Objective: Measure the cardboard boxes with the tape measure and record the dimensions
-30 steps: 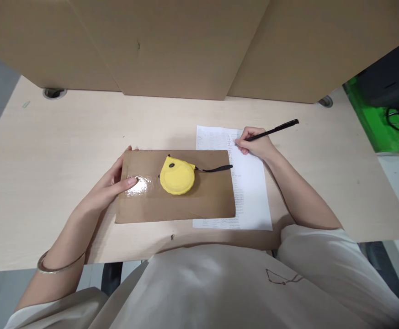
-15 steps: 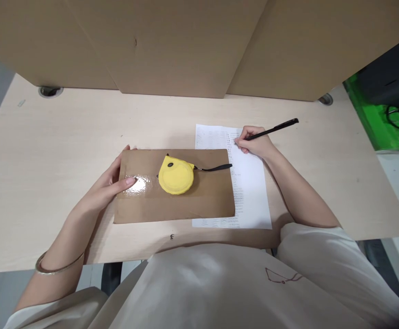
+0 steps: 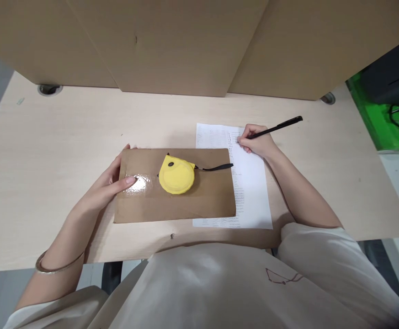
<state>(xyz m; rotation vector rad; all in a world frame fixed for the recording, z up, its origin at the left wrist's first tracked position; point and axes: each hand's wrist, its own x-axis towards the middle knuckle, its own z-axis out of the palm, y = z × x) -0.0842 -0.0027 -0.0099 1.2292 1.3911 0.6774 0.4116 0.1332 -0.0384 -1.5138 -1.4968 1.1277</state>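
Observation:
My right hand [image 3: 257, 140] is closed round a black pen [image 3: 283, 125], its tip on the upper part of a white sheet of paper [image 3: 254, 196] with rows of small writing. At the left, my left hand [image 3: 112, 180] grips the end of a brown cardboard box [image 3: 199, 205], thumb on top and fingers behind the far edge. The box covers part of the sheet. On the box lies a yellow tape measure [image 3: 177, 176] with a black button and a black wrist strap [image 3: 216, 167] reaching to the box's right edge.
Tall cardboard panels [image 3: 172, 50] stand along the back of the pale wooden table [image 3: 48, 183]. Cable holes [image 3: 50, 89] sit near its back corners. Beyond the right edge are a green crate [image 3: 374, 109] and a dark object with a cable.
My right hand and the pen have shifted slightly to the right over the sheet. My left hand, the box and the tape measure stay in place.

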